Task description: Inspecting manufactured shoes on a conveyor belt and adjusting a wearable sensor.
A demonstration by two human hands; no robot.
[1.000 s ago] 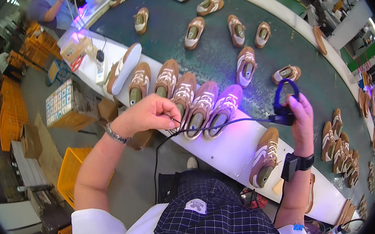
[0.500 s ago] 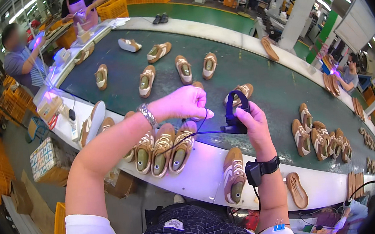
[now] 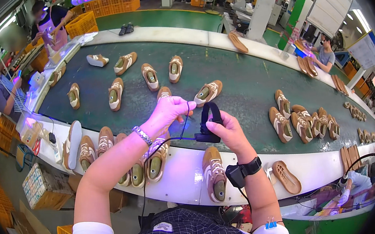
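Note:
My right hand (image 3: 230, 133) grips a black strapped device (image 3: 208, 136), its band looped upward and a small dark box at its base. From that box a thin black cable (image 3: 171, 139) runs left and hangs down past the white ledge. Part of the cable rises to my left hand (image 3: 168, 112), whose fingertips pinch it above the ledge. A second strapped device (image 3: 243, 171) is worn on my right wrist. Below my hands, a brown and cream sneaker (image 3: 214, 173) stands on the ledge. Several similar sneakers (image 3: 156, 159) line up left of it, partly behind my left forearm.
A dark green conveyor belt (image 3: 238, 75) carries scattered sneakers, with a cluster (image 3: 304, 123) at right. The white ledge (image 3: 182, 174) borders it, holding a loose sole (image 3: 286, 177). Co-workers stand at far left and sit at far right. Orange crates (image 3: 112, 5) are stacked behind.
My view has turned right, so the belt and sneakers appear shifted left. Both hands still hold the cable and strapped device, a little closer together.

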